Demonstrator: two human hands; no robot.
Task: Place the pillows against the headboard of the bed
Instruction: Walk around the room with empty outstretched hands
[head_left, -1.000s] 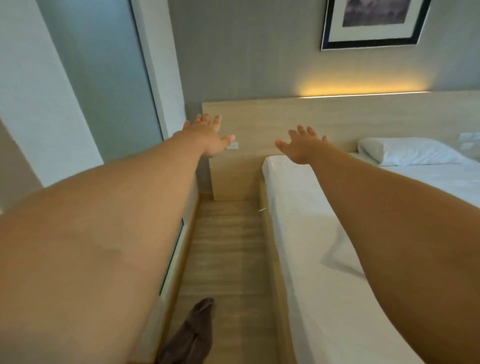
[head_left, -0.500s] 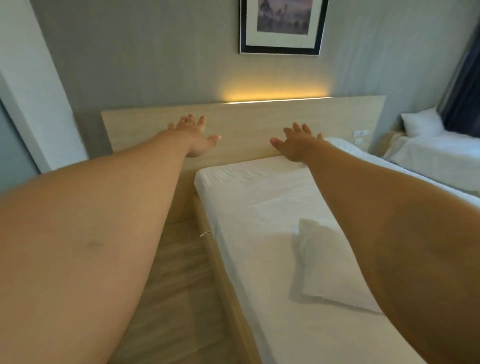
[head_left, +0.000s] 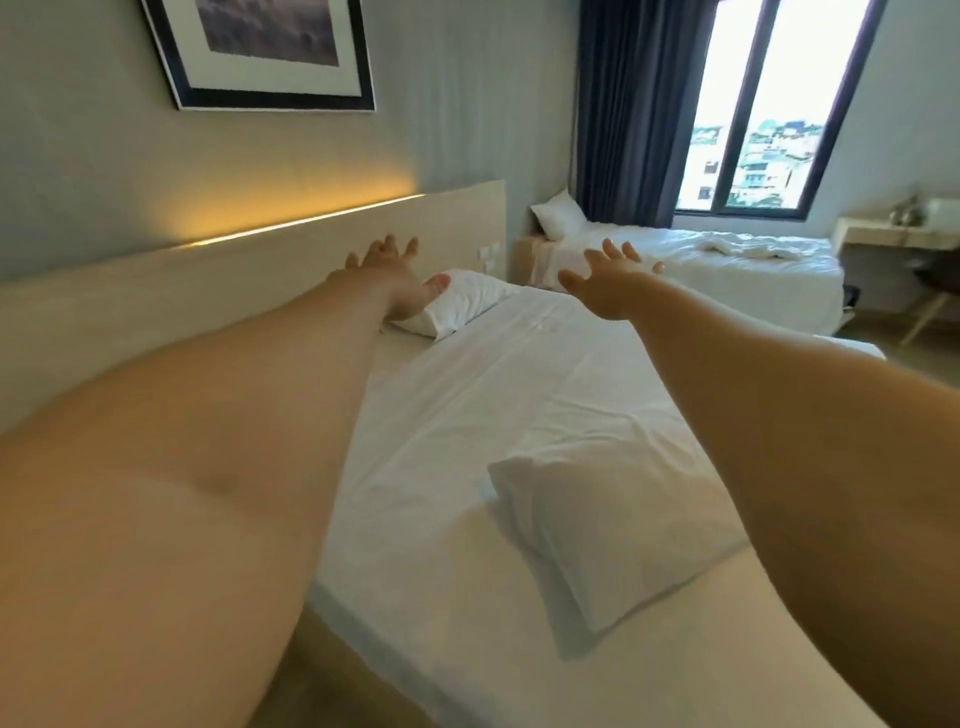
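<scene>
one white pillow (head_left: 457, 304) already lies by the headboard (head_left: 291, 260) beside your spread, empty left hand (head_left: 392, 283); the nearer pillow (head_left: 613, 525), under your spread right hand (head_left: 613, 288), awaits.

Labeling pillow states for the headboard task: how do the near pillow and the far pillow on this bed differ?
The far pillow lies at the head of the bed beside the headboard; the near pillow lies out on the mattress, away from it. The left hand, fingers spread, overlaps the far pillow's corner, contact unclear; the near pillow has no hand on it and is partly hidden by the right forearm. Both are white and lie flat.
</scene>
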